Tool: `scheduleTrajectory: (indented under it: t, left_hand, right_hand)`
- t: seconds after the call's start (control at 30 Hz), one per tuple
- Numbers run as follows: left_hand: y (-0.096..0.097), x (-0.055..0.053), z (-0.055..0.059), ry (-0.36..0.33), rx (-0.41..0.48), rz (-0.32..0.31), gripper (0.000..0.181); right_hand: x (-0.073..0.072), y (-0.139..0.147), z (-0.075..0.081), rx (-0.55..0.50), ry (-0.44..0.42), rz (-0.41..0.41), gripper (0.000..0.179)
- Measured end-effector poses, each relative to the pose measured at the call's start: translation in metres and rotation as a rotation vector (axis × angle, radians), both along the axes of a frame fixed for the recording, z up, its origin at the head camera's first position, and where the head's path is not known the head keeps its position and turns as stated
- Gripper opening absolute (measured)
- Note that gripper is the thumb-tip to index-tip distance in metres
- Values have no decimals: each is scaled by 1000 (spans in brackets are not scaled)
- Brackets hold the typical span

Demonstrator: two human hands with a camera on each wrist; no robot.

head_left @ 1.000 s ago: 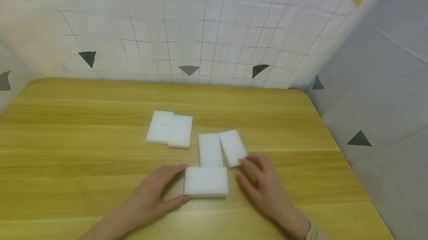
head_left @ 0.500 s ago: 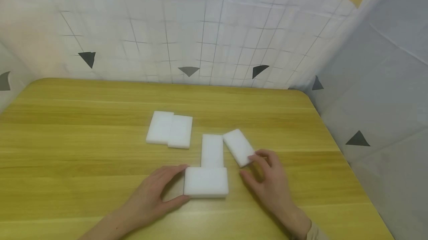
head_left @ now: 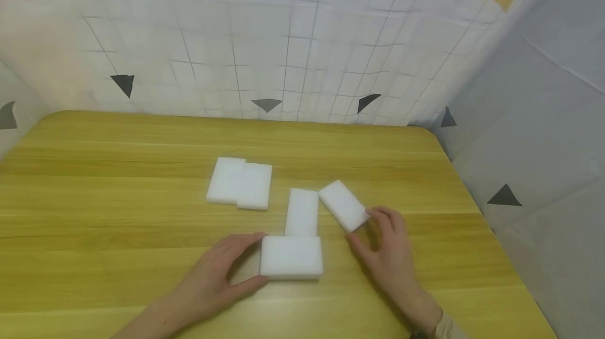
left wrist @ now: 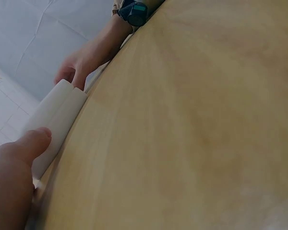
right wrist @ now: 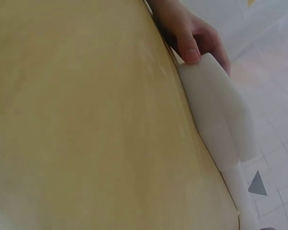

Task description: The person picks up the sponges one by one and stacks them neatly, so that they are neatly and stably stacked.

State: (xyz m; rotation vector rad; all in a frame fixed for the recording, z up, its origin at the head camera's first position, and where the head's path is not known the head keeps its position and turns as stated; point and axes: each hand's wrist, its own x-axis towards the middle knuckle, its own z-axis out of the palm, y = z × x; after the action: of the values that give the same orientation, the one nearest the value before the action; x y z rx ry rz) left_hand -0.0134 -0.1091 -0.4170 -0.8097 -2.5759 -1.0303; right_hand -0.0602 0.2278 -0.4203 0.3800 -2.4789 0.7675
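Observation:
In the head view, my left hand (head_left: pixel 212 271) grips the left end of a white sponge block (head_left: pixel 291 257), its thumb on the near side and its fingers on the far side. The left wrist view shows this as two sponges (left wrist: pixel 57 115) stacked flat. Partly behind the stack lies an upright-set white sponge (head_left: pixel 302 212), its near end hidden or touching the stack. My right hand (head_left: pixel 389 255) pinches the near right end of another white sponge (head_left: pixel 343 205), which lies slanted with its far left corner close to the middle sponge.
Farther back to the left, two more white sponges (head_left: pixel 227 180) lie side by side, slightly offset and touching. All rest on a wood-grain table (head_left: pixel 118 213). A patterned white cloth (head_left: pixel 212 40) hangs behind the table, and a grey sheet (head_left: pixel 543 134) stands along its right side.
My right hand has moved right and slightly away from me, turning the pinched sponge to a steeper slant. The middle sponge has shifted slightly right. My left hand and its stack stay put.

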Motion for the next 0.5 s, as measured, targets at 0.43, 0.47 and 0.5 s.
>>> scheduleTrajectory:
  t: [0.43, 0.47, 0.5]
  left_hand:
    - [-1, -2, 0, 0, -3, 1, 69]
    - [0, -2, -1, 0, -3, 0, 68]
    - [0, -1, -1, -3, -3, -1, 68]
  right_hand:
    - [-3, 2, 2, 49, -75, -80, 59]
    - [-3, 2, 2, 45, -83, -84, 59]
    - [-3, 2, 1, 40, -91, -87, 59]
